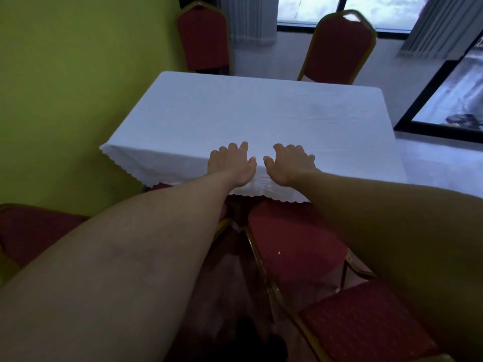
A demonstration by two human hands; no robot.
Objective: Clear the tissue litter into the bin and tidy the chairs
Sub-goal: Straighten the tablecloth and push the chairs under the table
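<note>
My left hand (231,163) and my right hand (290,163) lie palm down, side by side, on the near edge of the table's white cloth (235,111), fingers spread and holding nothing. A red chair with a gold frame (295,241) stands below my arms, its seat partly under the table. Another red seat (366,325) is at the bottom right, and a third (28,231) at the left. Two red chairs stand at the far side: one at the left (203,37), one at the right (339,48). No tissue or bin shows.
A green wall (78,87) runs close along the table's left side. Windows with grey curtains (248,19) line the far wall, and a black-framed glass pane (449,100) is at the right. The floor beyond the table is pale.
</note>
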